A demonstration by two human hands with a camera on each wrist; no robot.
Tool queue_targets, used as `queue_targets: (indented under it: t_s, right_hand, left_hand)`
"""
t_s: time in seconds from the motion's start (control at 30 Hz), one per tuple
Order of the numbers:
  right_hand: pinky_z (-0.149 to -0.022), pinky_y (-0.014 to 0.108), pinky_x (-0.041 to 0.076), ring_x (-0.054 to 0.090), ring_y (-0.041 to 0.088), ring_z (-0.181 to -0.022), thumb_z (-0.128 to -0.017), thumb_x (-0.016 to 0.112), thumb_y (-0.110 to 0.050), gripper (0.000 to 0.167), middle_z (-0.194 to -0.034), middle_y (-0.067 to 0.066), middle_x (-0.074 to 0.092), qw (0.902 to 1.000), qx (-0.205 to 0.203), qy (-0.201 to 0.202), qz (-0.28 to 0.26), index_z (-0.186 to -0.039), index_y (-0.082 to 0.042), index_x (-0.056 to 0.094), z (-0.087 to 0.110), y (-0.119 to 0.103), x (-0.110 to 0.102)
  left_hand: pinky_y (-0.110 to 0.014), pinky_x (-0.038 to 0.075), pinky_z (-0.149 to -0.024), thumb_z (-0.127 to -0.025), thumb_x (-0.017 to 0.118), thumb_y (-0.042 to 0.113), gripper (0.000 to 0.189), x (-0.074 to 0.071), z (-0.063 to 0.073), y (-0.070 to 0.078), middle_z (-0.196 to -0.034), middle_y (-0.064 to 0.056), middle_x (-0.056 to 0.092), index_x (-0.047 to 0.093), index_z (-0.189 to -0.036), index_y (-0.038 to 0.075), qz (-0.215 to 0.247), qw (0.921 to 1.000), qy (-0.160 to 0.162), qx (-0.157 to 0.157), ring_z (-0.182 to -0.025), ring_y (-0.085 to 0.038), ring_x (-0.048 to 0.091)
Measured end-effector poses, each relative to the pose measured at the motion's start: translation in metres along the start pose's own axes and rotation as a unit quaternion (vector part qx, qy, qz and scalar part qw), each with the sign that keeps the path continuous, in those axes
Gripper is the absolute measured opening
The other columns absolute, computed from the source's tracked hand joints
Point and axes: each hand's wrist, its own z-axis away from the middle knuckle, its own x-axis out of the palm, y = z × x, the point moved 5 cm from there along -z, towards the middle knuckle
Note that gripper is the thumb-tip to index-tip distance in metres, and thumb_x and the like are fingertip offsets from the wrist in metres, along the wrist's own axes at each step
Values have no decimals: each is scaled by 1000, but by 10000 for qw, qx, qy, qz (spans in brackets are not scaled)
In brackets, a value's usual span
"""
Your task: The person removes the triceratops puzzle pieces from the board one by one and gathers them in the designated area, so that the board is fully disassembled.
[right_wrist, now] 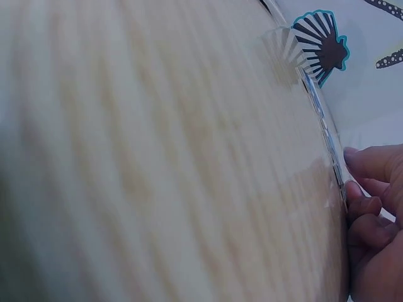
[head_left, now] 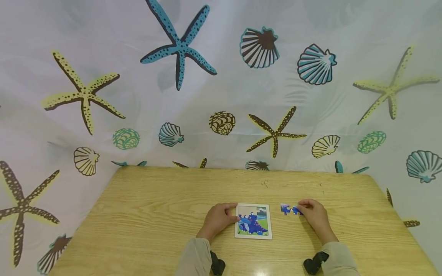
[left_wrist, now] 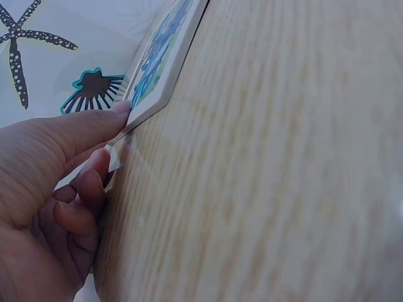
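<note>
A white-rimmed jigsaw puzzle tray (head_left: 253, 237) lies on the table, with a blue dinosaur picture (head_left: 255, 227) made of fitted pieces. Bare beige backing shows at its upper left. My left hand (head_left: 218, 219) grips the tray's left edge; the left wrist view shows the thumb on the rim and the other fingers curled beside it. To the right of the tray lie loose blue puzzle pieces (head_left: 285, 209), close together. My right hand (head_left: 315, 215) pinches the rightmost puzzle piece (head_left: 296, 210) between thumb and fingers. In the right wrist view the pieces appear only edge-on.
The wooden table (head_left: 165, 191) extends around both hands. Behind it and at the sides hangs a white cloth (head_left: 207, 103) printed with starfish and shells. A black wrist device (head_left: 216, 264) sits at each sleeve cuff.
</note>
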Motion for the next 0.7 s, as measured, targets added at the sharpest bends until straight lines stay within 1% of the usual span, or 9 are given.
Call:
queue_targets:
  t_s: [0.3,0.57,0.7]
  right_hand:
    - [-69,25,45,56,15,-85,-91,63,-19,26,-105,14,63,9995,168,-3,-273,-107,1,65,0,4,-1]
    - [-68,24,44,55,11,-83,-92,63,-25,28,-103,11,64,9990,236,83,-376,-107,-1,65,2,3,-5]
    - [-67,23,45,55,11,-82,-92,63,-26,29,-104,9,64,9985,156,-44,-514,-108,-2,65,5,-4,-1]
  left_hand:
    - [-25,30,-52,-78,78,22,48,-1,0,1,-59,5,48,65,-122,7,-2,10000,-6,-1,-53,-10,38]
    - [-25,30,-51,-78,78,21,48,-1,0,2,-59,5,48,66,-122,8,63,10000,-8,-30,-52,-10,38]
    - [-25,30,-51,-78,78,21,48,-2,1,1,-59,5,48,65,-122,7,74,10000,-8,-32,-52,-10,38]
